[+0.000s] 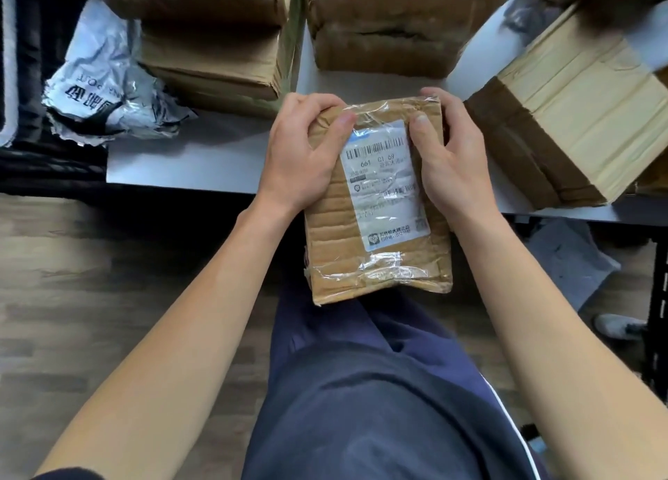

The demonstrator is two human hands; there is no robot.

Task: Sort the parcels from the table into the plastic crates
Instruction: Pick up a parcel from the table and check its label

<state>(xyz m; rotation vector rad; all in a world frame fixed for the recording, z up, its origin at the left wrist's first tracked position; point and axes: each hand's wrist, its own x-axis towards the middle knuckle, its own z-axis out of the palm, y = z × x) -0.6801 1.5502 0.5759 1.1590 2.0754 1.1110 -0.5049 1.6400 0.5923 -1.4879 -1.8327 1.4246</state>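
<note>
A small flat cardboard parcel [376, 262], wrapped in clear tape and carrying a white shipping label, is held over the table's near edge and above my lap. My left hand [303, 154] grips its upper left edge, thumb on the top face. My right hand [448, 158] grips its upper right edge, thumb pressed beside the label. No plastic crate shows in this view.
The white table [188, 161] carries larger cardboard boxes: a stack at the back left [213, 46], one at the back centre [397, 27] and a taped one at the right [578, 118]. A crumpled silver mailer bag [105, 82] lies at the left. Wooden floor lies below.
</note>
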